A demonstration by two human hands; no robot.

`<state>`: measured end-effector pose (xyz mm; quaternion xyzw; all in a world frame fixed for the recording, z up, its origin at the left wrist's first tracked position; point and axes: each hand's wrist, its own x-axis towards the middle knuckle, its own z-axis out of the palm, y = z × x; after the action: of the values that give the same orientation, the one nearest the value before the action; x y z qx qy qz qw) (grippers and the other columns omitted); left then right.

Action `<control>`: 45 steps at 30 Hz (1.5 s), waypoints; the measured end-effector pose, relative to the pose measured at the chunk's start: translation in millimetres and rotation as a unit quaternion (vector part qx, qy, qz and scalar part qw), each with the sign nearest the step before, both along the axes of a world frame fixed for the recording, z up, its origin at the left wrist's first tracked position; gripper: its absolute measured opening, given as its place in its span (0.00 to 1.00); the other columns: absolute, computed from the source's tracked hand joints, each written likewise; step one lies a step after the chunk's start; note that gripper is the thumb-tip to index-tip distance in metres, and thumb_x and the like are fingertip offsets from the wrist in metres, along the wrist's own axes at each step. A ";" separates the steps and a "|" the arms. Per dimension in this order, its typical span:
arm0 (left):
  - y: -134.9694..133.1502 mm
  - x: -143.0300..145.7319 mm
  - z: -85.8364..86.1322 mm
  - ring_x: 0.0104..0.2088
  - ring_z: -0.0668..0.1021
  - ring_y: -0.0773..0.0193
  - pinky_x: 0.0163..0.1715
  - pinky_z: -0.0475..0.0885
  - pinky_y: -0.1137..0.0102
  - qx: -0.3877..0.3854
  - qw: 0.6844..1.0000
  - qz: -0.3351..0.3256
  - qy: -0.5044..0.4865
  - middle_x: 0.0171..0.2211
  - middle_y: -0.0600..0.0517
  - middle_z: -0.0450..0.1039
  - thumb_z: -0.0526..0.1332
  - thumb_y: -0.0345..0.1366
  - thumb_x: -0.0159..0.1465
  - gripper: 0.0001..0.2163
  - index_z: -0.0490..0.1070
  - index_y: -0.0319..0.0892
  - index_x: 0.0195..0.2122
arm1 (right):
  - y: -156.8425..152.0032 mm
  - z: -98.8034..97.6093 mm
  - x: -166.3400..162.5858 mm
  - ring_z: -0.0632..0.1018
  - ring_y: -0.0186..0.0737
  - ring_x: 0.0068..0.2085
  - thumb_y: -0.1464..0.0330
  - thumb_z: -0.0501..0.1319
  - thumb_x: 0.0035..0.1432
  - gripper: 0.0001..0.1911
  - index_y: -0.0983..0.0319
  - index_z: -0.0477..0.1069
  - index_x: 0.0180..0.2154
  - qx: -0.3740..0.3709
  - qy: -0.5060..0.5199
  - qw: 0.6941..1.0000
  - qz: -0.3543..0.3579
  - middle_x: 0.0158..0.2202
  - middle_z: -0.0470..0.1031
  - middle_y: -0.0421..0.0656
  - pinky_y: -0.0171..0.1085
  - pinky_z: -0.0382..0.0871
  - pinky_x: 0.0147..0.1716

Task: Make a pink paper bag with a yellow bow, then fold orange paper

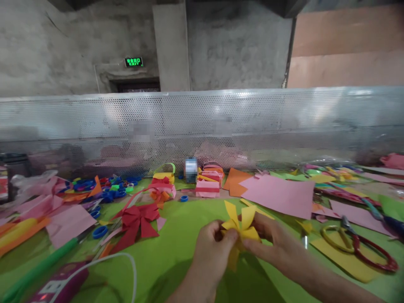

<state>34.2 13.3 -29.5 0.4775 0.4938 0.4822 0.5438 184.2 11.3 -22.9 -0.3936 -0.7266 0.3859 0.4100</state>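
Observation:
A yellow paper flower (240,225) with several pointed petals is held up over the green table, right of the middle. My left hand (214,248) pinches it from the left, thumb pressed near its centre. From the right, my right hand (271,240) grips it too, with thumb and fingers closed on the petals. Some of the fingers are hidden behind the paper. To the left lies a red paper flower (139,221) with a stem strip. Scissors (350,237) with a yellow and a red handle loop rest on yellow paper (350,259) at the right.
A pink paper sheet (280,193) and an orange sheet (235,182) lie beyond my hands. Small paper baskets (208,183) stand at the back. At the left are a purple power strip (63,282) with a white cord, a green stick (41,269) and blue rings (100,232).

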 end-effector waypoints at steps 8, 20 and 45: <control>6.1 -5.8 -10.6 0.28 0.77 0.62 0.33 0.70 0.70 -0.039 0.993 -0.060 -0.099 0.27 0.49 0.76 0.70 0.45 0.44 0.19 0.74 0.37 0.32 | 2.6 -0.7 -0.8 0.72 0.31 0.28 0.66 0.61 0.51 0.08 0.62 0.70 0.35 -0.138 0.087 0.986 0.019 0.28 0.72 0.37 0.29 0.64 0.25; 2.9 -10.9 -7.3 0.30 0.79 0.61 0.35 0.72 0.68 -0.094 0.985 -0.058 -0.134 0.27 0.51 0.77 0.67 0.29 0.45 0.13 0.72 0.39 0.34 | 12.7 -9.4 7.8 0.69 0.28 0.24 0.59 0.65 0.48 0.18 0.64 0.68 0.37 -0.233 0.099 0.967 0.033 0.26 0.68 0.36 0.28 0.62 0.22; 6.7 -13.2 -4.1 0.27 0.78 0.63 0.29 0.72 0.71 -0.090 0.995 0.018 -0.032 0.32 0.49 0.78 0.62 0.33 0.54 0.12 0.71 0.37 0.40 | 6.5 -4.4 11.3 0.55 0.30 0.19 0.59 0.48 0.60 0.22 0.59 0.46 0.17 0.174 -0.183 0.955 -0.157 0.15 0.48 0.34 0.32 0.45 0.18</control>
<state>21.0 20.0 -33.7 0.4022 0.5260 0.4608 0.5910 195.4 17.8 -27.3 -0.4890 -0.7743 0.1055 0.3876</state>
